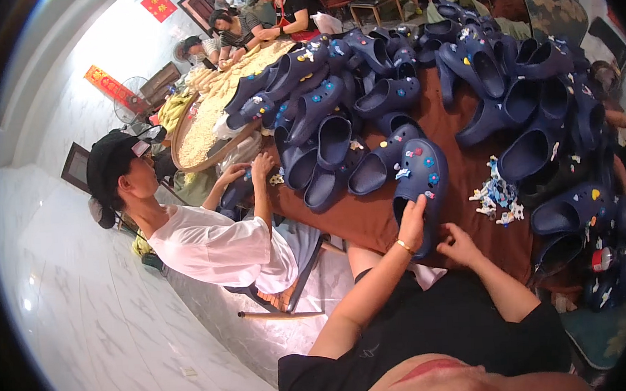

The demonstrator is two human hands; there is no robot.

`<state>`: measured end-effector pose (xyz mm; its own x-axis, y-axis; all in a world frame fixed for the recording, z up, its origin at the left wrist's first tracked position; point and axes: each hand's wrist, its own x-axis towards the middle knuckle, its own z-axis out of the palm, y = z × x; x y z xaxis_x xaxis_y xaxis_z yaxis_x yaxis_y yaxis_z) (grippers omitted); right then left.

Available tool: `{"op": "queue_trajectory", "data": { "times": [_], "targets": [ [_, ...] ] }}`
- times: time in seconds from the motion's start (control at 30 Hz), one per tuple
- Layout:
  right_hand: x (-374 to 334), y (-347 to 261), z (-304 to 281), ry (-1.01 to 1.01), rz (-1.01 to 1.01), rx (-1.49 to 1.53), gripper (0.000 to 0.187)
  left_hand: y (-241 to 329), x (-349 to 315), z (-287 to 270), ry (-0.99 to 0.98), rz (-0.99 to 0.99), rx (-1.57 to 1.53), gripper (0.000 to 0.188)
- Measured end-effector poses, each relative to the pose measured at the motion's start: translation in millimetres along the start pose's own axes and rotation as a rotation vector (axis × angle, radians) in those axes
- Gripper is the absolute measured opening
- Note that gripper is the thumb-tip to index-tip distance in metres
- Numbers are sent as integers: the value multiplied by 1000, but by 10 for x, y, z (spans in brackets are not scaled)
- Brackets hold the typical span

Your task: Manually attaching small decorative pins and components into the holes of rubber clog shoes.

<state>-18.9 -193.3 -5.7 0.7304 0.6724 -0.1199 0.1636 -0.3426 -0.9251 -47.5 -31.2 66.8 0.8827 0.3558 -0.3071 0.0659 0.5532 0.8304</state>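
Observation:
A navy clog (426,170) with small blue flower and other coloured charms on its holed toe is upright in front of me. My left hand (413,221), with a bracelet at the wrist, grips it near the heel. On the clog's right, close to its heel, my right hand (459,245) has bent fingers with a gap between them; nothing shows in it. A loose heap of small blue and white charms (498,197) lies on the brown cloth (379,224) to the right. Another charmed clog (386,159) rests just beyond the held one.
Piles of navy clogs (335,140) cover the far table and its right side (525,154). At left, a seated person in a white shirt (216,244) reaches to the table edge. Beyond stands a round tray (175,150) of pale pieces, with several people behind it.

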Motion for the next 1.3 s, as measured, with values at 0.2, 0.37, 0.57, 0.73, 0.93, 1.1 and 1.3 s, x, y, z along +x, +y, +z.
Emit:
{"op": "queue_trajectory", "data": {
  "times": [0.2,0.37,0.57,0.73,0.93,1.1,1.3],
  "targets": [
    [-34,-409,-7,90,-93,64,70,-92,-216,261,-165,257,248,35],
    [46,187,149,403,-273,153,49,-209,-470,443,-368,423,627,36],
    [25,93,-180,620,-256,233,41,53,-682,482,-473,711,628,34],
    [-75,-376,-786,904,-292,39,27,-10,-248,125,-71,782,827,19],
    [-292,-532,-1527,1160,-153,29,34,-468,396,-901,120,684,1113,30],
    [-713,-594,-2293,1431,-40,-16,35,-689,428,-952,64,751,1207,28],
    [-605,-141,-2546,1512,273,-314,62,-551,326,-1065,111,921,1349,24]
  ]
}}
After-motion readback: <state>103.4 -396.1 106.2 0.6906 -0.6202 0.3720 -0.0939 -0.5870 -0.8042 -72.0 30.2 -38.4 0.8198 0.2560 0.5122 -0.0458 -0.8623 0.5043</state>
